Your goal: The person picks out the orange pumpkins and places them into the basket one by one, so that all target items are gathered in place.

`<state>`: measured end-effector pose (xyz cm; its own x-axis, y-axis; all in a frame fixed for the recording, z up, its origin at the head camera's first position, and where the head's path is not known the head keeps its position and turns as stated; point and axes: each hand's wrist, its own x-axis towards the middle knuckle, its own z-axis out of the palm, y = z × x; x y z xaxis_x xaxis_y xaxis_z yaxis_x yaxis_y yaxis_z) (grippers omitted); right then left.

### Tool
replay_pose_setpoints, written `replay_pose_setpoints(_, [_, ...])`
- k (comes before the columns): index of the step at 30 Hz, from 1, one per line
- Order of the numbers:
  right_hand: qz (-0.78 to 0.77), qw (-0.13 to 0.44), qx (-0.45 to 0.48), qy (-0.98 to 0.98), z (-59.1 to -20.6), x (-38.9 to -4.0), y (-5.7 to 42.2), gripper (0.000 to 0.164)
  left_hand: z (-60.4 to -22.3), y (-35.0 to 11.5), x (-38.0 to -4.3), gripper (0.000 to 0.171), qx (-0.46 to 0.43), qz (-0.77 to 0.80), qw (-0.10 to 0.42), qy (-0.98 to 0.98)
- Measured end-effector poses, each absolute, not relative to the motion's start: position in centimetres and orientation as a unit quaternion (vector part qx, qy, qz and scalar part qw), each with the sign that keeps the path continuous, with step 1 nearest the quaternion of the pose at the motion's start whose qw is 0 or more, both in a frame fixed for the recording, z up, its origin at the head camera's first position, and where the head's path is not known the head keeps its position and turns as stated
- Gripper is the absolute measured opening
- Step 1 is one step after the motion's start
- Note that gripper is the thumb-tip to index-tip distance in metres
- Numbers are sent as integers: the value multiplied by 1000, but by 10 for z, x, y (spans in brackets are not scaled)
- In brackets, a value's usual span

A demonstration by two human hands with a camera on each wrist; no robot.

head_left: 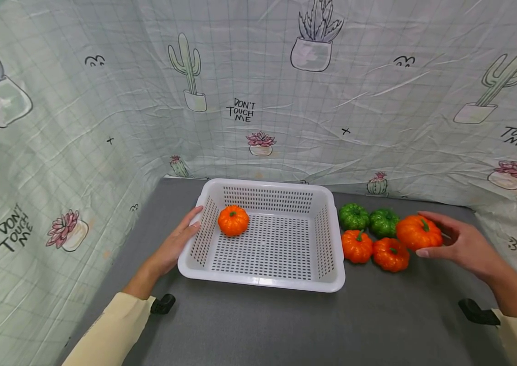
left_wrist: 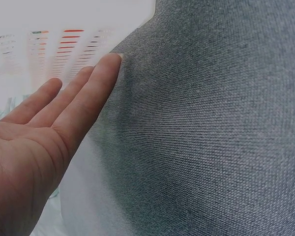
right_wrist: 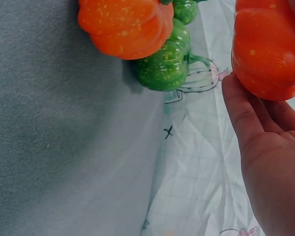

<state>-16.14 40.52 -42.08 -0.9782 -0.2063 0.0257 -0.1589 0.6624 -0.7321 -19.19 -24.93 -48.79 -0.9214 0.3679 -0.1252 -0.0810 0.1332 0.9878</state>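
A white perforated plastic basket [head_left: 263, 283] stands on the grey table, with one small orange pumpkin [head_left: 233, 220] inside near its left wall. My left hand [head_left: 177, 246] touches the basket's left side with its fingers straight; the left wrist view shows those fingers [left_wrist: 88, 98] against the slotted wall. On the right, my right hand [head_left: 466, 248] grips another orange pumpkin [head_left: 416, 233], thumb on the near side. In the right wrist view that pumpkin [right_wrist: 268, 51] is held up off the table. Two orange pumpkins [head_left: 357, 247] and two green pumpkins [head_left: 353, 217] sit beside the basket, left of this hand.
The grey table [head_left: 295, 325] extends in front of the basket. A pale curtain [head_left: 263, 61] printed with cacti hangs behind the table and down its left and right sides, close to the basket's back rim.
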Motion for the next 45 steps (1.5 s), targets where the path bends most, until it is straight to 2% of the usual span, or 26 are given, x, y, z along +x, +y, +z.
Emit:
replay_pose_setpoints(19, [-381,37,-111,917,-404,-173,380,81,-488,-248,-192,60,94,641,166,743])
replay_pose_setpoints(45, [-390,65,-127,910,-401,-192,344,85,-487,-250,-193,61,92,641,173,742])
